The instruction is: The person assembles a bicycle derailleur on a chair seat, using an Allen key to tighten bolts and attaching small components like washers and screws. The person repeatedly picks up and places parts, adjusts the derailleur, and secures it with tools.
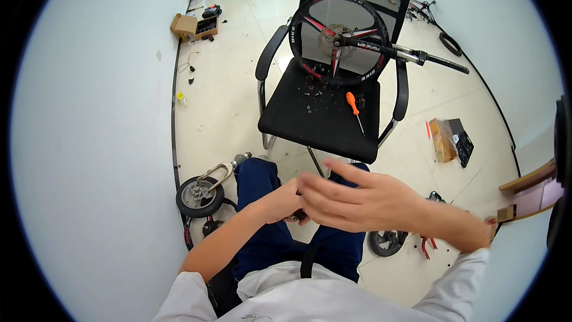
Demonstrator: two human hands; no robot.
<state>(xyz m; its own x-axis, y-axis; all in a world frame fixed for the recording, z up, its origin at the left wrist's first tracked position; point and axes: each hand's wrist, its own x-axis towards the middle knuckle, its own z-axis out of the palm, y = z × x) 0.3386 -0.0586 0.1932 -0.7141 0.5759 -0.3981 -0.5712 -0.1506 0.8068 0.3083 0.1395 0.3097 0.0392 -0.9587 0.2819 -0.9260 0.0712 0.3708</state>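
Presently, both bare hands meet above the lap, over navy-blue trousers [256,182]. Left hand [281,204]: curled, fingers closed around a small dark part [296,216], low between the hands and in front of the knees. Its shape is hard to make out, since the other hand covers much of it. Right hand [351,201]: fingers extended and spread, motion-blurred, crossing in front of the left fingers; contact with the part cannot be told.

Ahead: black armchair with mesh back and chrome legs [298,122]. On its seat, a black-rimmed bicycle wheel with red-and-white spokes [320,27] stands against the backrest; a black-and-silver suspension fork [411,55] runs from its hub out past the right armrest. Near the seat's right side lies an orange-handled screwdriver [353,104], shaft toward the front edge; small loose metal bits [318,93] are scattered to its left.

Floor, left of the knees: small black-tyred wheel with grey hub [199,197], beside a pale metal fork [223,173]. Floor, right: small black wheel [387,242], a red-handled tool [425,246] near it; farther off, a brown cardboard box [442,141] just beside a black case [464,147].
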